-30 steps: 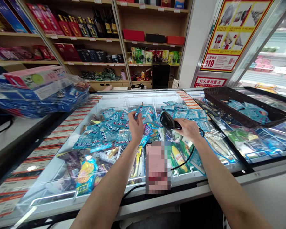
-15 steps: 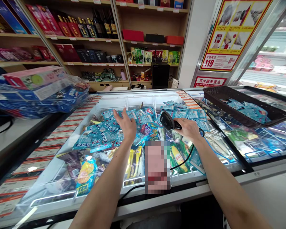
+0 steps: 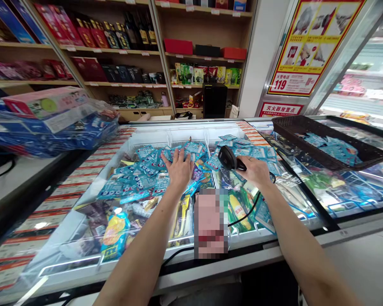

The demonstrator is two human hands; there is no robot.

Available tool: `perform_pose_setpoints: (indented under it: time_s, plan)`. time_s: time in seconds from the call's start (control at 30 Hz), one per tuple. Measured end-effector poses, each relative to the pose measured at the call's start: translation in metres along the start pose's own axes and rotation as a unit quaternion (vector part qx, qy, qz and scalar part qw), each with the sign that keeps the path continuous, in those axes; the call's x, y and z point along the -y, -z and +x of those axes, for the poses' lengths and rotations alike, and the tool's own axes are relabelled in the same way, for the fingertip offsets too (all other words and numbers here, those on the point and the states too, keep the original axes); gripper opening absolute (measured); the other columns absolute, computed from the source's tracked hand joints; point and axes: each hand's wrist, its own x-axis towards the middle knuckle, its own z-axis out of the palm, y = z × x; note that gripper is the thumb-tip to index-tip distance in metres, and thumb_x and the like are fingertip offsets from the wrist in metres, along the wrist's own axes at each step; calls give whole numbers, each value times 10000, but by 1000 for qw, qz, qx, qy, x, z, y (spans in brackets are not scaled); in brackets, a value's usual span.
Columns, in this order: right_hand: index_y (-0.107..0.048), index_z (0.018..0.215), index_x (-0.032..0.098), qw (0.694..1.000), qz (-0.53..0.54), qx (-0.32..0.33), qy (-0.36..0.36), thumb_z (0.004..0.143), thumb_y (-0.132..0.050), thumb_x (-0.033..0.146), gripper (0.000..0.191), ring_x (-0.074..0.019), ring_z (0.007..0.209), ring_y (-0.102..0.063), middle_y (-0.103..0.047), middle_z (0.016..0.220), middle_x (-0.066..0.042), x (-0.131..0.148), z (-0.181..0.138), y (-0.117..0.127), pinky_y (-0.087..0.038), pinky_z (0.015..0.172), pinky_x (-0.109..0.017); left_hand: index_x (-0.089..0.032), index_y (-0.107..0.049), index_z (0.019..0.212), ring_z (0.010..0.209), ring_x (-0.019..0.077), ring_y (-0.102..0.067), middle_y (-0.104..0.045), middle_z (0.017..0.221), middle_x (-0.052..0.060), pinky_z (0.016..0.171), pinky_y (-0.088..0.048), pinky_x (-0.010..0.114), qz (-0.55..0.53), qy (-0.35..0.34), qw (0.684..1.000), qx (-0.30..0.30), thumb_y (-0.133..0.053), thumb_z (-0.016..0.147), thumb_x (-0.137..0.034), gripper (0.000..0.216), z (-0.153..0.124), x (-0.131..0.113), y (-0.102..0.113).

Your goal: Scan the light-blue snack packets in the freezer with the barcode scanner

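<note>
Left hand (image 3: 179, 169), fingers spread flat, presses on blue ice-cream packets (image 3: 147, 170) heaped in the open chest freezer (image 3: 153, 131). Right hand (image 3: 255, 172) grips a corded barcode scanner (image 3: 228, 158) just beside, above more packets.

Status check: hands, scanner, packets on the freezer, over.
Left hand flat, fingers spread, on the blue packets atop the freezer lid. Right hand gripping the scanner, its cord trailing toward the near edge. Nothing between the hands.
</note>
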Motion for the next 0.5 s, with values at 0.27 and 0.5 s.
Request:
perform_pose_setpoints:
  time_s: [0.27, 0.5]
  plan:
    - [-582, 1126, 256, 1000, -6, -11, -5, 835, -534, 418, 337, -183, 836, -614, -678, 932, -22, 2, 1, 1, -305, 607, -270, -247, -537, 1242, 1252, 247, -451, -583, 1263, 84, 1126, -109, 538, -52, -104, 992, 46, -378, 905, -443, 420, 6, -29, -6]
    - [-575, 1127, 261, 1000, 0, -14, 4, 843, -518, 418, 330, -180, 835, -614, -678, 957, -16, 2, 1, -1, -308, 612, -267, -270, -624, 1088, 1210, 251, -490, -638, 1171, 52, 1114, -42, 560, -73, -149, 984, 70, -384, 906, -447, 349, 5, -32, -16]
